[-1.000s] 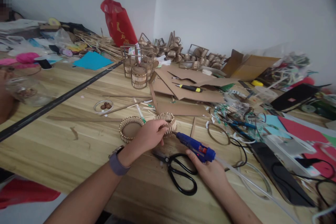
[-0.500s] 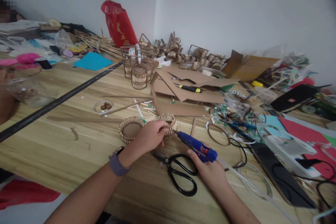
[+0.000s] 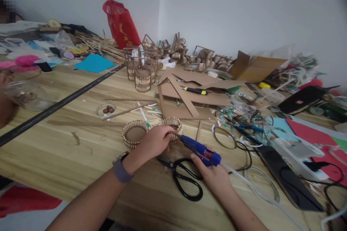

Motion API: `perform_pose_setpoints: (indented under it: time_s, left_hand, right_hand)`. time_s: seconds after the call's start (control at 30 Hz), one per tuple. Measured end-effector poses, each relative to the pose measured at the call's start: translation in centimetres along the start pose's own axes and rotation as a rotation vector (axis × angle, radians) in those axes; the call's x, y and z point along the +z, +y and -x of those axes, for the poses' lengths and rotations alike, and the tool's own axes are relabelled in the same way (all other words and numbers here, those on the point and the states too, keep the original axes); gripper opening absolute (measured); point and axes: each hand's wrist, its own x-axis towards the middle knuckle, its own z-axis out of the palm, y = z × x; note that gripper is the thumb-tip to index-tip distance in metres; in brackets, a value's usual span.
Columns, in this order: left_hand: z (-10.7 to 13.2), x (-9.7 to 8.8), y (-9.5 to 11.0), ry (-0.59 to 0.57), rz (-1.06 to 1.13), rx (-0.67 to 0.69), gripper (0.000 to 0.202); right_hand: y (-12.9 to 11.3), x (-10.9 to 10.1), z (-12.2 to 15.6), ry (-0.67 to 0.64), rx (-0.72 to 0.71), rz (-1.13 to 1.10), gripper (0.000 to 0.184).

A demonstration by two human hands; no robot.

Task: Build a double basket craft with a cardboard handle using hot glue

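My left hand (image 3: 154,140) is closed on a small round basket (image 3: 172,124) made of short sticks, which rests on the wooden table (image 3: 65,148). My right hand (image 3: 214,177) grips a blue hot glue gun (image 3: 199,148) whose nozzle touches the side of that basket. A second stick basket (image 3: 133,133) with a cardboard bottom stands just left of my left hand. Black scissors (image 3: 187,180) lie on the table between my two hands. A grey watch is on my left wrist.
Cardboard sheets (image 3: 189,97) with a yellow-black cutter (image 3: 196,91) lie behind. Finished stick baskets (image 3: 142,79) stand further back by a red bag (image 3: 120,25). Cables, coloured paper and a black tablet (image 3: 287,180) crowd the right. Another person's hand holds a jar (image 3: 24,94) at left.
The glue gun's nozzle has moved in left to the basket's side. A long cardboard strip behind the basket has swung up and now lies across the sheets.
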Motion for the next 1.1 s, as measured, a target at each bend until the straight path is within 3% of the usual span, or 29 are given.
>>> perform_pose_setpoints:
  time_s: [0.57,1.1]
  left_hand:
    - [0.2,-0.2,0.2,0.000,0.011,-0.003,0.020]
    - [0.1,0.0,0.1,-0.006,-0.030,0.020,0.020]
  right_hand:
    - [-0.2,-0.4,-0.1,-0.007,0.105,0.005,0.034]
    - [0.8,-0.3,-0.2,0.055,0.034,0.093,0.036]
